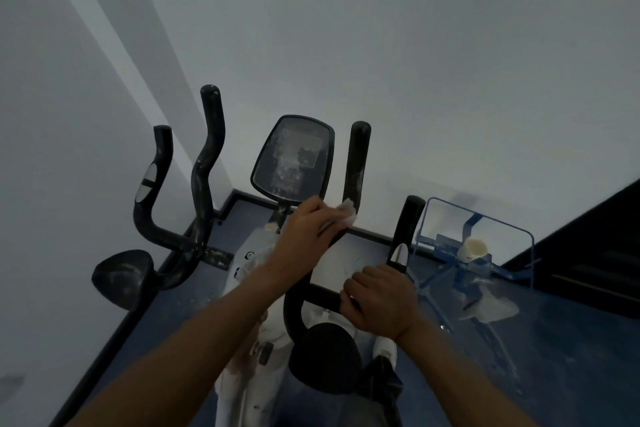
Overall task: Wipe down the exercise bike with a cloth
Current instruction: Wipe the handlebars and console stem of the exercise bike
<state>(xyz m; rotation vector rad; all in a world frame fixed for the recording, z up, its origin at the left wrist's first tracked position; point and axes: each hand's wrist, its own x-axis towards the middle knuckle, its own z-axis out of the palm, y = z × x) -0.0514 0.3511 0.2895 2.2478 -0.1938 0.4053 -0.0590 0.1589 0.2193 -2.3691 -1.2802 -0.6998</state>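
The left hand (308, 229) curls its fingers around a white cloth (346, 213), pressing it on the exercise bike (273, 288) handlebar just below the dusty console (292, 158), while the right hand (379, 302) clamps the near handlebar.

No legible text, labels or numbers anywhere.

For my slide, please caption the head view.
Left hand wipes bike handlebar with cloth; right hand grips it.
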